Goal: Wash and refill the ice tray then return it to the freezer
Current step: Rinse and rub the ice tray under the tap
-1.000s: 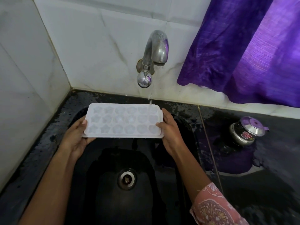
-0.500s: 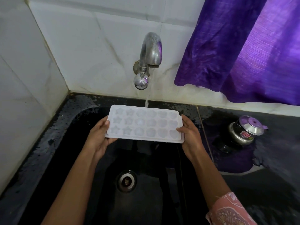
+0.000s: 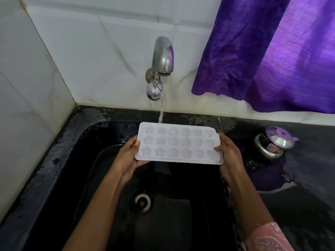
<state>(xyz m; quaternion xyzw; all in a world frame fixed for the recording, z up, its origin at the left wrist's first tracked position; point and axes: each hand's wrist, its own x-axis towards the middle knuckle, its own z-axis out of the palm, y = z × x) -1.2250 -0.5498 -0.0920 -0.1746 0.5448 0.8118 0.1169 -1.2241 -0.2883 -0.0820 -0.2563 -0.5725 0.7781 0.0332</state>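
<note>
The place is a home kitchen, seen at its washing-up corner. A black sink (image 3: 101, 160) with a round metal drain (image 3: 142, 201) is sunk into a wet black stone counter (image 3: 308, 178). A steel tap (image 3: 163, 57) on the far wall runs water (image 3: 161, 113) down to the far edge of a white ice tray (image 3: 178, 144). White marble-look tiles (image 3: 90, 60) line the far and left walls. On the right hangs a purple curtain (image 3: 272, 51), with a small lidded steel pot (image 3: 272, 145) on the counter below.
</note>
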